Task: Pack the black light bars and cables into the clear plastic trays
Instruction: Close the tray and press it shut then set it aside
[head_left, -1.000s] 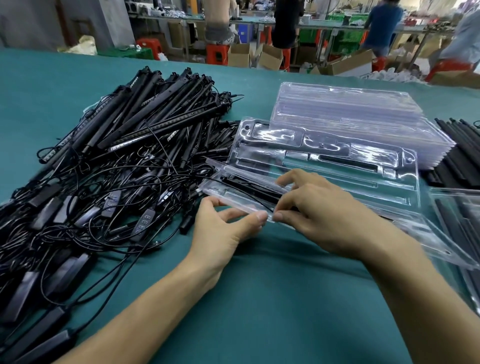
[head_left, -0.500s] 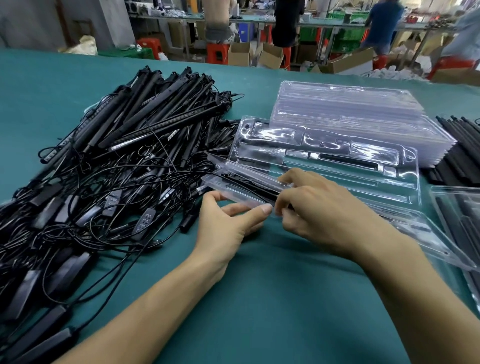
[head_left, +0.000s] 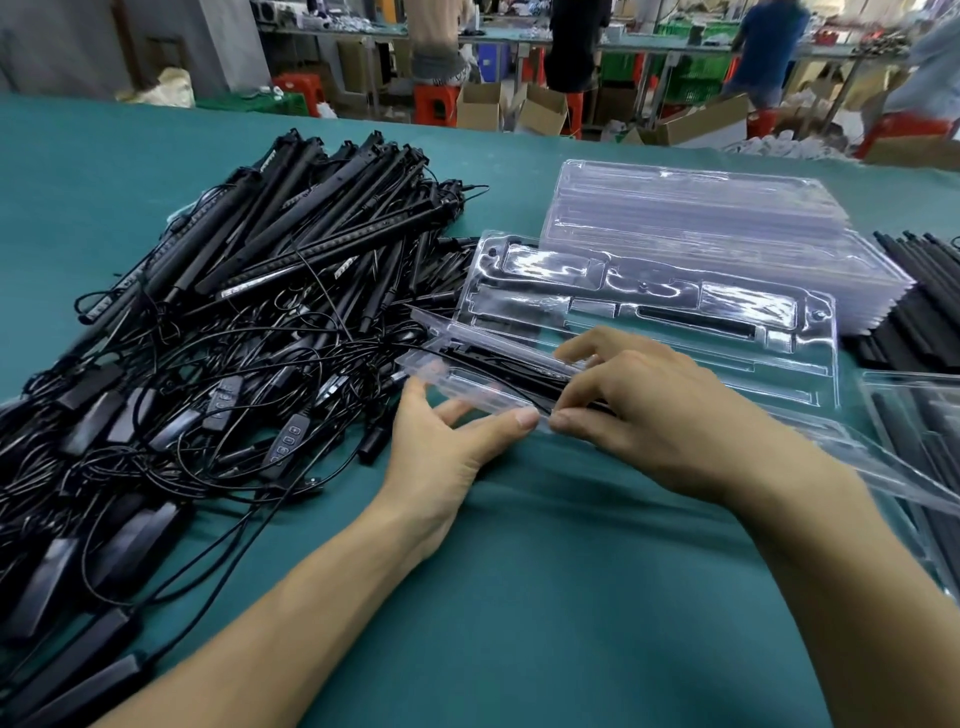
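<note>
Not much has moved since a sec ago: both hands sit at the same spot on the front tray (head_left: 457, 376), whose left end has tipped up slightly off the cloth. Left hand (head_left: 441, 457) is spread in a C and holds the tray, forefinger at its left end & thumb on the near rim. Right hand (head_left: 670, 421) pinches that rim just beside it, thumb at the edge, fingers curled over the top. Front tray sits mid-frame w/ one light bar (head_left: 519, 366) lying along its slot & a thin cable crossing it; can't tell if the bar is fully seated. Looks like the seating/closing step. Prob best to tuck the cable inside first so it isn't nipped, then press evenly along the length, since thin plastic will likely flex & spring back. Tray is clear, glossy, thin-walled, w/ moulded slots. Behind it lies an open tray (head_left: 675, 312), w/ a tray stack (head_left: 701, 218) upper right. A pile of bars & cables (head_left: 249, 312) fills the left of the green cloth (head_left: 519, 597).
</note>
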